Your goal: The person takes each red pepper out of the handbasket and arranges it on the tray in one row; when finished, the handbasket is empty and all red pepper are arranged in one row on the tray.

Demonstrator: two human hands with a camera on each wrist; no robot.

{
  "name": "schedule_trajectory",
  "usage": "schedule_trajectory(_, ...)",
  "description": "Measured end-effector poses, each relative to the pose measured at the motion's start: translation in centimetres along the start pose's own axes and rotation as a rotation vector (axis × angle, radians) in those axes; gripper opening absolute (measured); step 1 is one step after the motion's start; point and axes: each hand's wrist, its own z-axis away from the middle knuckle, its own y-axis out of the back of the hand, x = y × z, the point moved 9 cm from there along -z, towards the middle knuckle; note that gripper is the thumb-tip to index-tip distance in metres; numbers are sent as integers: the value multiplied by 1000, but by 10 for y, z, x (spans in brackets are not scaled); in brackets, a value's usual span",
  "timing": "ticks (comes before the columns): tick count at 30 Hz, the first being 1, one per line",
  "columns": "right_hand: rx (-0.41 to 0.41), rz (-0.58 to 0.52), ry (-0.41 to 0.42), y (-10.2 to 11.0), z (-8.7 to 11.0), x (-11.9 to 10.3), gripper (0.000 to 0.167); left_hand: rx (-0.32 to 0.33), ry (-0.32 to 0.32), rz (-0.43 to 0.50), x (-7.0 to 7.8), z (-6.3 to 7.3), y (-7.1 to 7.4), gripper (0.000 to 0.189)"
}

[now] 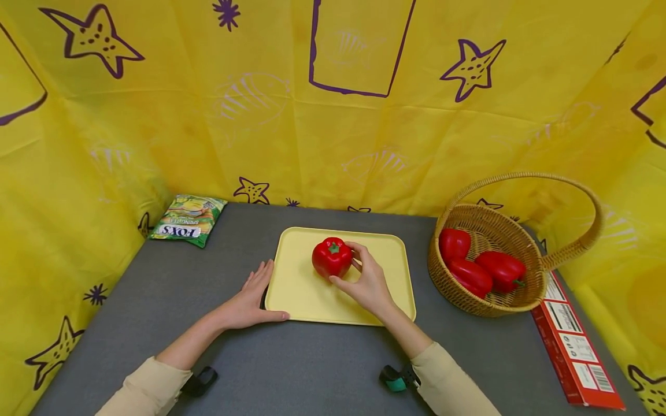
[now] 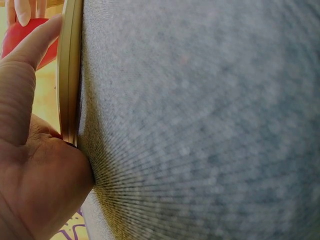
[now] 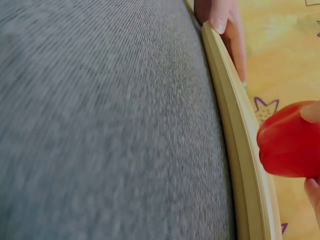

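Note:
A red bell pepper (image 1: pixel 331 257) with a green stem is over the middle of a pale yellow tray (image 1: pixel 307 301). My right hand (image 1: pixel 368 283) grips the pepper from its right side, thumb at the front and fingers behind. In the right wrist view the pepper (image 3: pixel 287 142) shows beyond the tray's rim (image 3: pixel 240 145). My left hand (image 1: pixel 248 301) rests at the tray's near left corner, fingers straight along the left side and thumb along the front edge. The left wrist view shows that thumb (image 2: pixel 20 85) at the rim (image 2: pixel 70 75).
To the right stands a wicker basket (image 1: pixel 442 283) with a tall handle, holding several red peppers (image 1: pixel 499 269). A long red and white box (image 1: pixel 577 346) lies at the right edge. A green Fox's candy bag (image 1: pixel 189 219) lies at the back left. Yellow cloth (image 1: pixel 291 144) surrounds the grey table (image 1: pixel 312 370).

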Motion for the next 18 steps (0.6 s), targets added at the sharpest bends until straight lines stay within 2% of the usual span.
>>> schedule_trajectory(8, -37, -27, 52, -15, -4, -7, 74, 3, -11, 10, 0, 0, 0, 121)
schedule_trajectory(18, -90, -39, 42, -34, -11, -9, 73, 2, -16, 9, -1, 0, 0, 120)
